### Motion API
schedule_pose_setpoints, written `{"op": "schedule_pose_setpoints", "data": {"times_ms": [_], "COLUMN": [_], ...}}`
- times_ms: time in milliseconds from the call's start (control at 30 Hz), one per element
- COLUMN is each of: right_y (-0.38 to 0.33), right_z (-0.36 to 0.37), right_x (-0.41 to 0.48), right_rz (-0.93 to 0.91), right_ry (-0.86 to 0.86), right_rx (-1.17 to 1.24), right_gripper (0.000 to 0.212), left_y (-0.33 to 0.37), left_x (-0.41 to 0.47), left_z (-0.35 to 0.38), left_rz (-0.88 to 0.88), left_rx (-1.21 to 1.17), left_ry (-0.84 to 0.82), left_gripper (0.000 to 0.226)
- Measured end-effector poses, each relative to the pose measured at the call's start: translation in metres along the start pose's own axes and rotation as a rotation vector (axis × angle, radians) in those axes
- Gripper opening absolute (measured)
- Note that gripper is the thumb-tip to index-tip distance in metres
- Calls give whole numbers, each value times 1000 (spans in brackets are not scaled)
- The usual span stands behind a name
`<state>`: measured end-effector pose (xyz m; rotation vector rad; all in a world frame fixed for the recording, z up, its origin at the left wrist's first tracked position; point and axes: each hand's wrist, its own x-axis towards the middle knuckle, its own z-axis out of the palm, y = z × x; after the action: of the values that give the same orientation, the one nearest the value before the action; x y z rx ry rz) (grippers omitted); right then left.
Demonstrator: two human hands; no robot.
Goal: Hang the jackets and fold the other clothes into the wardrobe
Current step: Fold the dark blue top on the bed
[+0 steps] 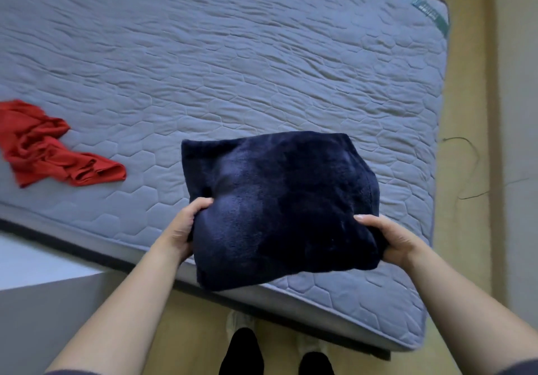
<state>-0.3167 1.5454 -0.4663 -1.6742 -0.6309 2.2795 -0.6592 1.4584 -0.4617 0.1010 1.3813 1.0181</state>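
Navy fleece bundle (pixel 279 208), folded thick and roughly square, is held between both hands over the near edge of the grey quilted mattress (pixel 233 69). The left hand (pixel 182 229) clamps its left side, thumb pressed on top and fingers tucked underneath out of sight; the right hand (pixel 390 237) grips the right side the same way. Well out to the left of the left hand, a crumpled red garment (pixel 49 147) lies on the mattress. Below the grip, pale shoes (pixel 237 320) stand on the tan floor (pixel 465 258).
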Motion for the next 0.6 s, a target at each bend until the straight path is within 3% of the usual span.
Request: {"op": "schedule_pose_setpoints", "data": {"times_ms": [200, 300, 433, 500, 600], "right_y": [-25, -29, -30, -35, -56], "right_z": [32, 47, 57, 58, 71], "right_x": [-117, -158, -196, -207, -234], "right_rz": [74, 48, -23, -64, -223], "right_ry": [-226, -337, -500, -531, -513], "right_rx": [99, -2, -140, -233, -606], "right_gripper": [83, 75, 61, 66, 89], "left_y": [43, 44, 38, 37, 39], "left_x": [-168, -240, -315, -348, -398], "left_z": [9, 12, 20, 24, 29], "left_rz": [120, 172, 362, 510, 699], "left_rx": [-91, -42, -24, 53, 296], "left_ry": [22, 39, 192, 272, 378], "left_gripper": [17, 26, 15, 27, 44]}}
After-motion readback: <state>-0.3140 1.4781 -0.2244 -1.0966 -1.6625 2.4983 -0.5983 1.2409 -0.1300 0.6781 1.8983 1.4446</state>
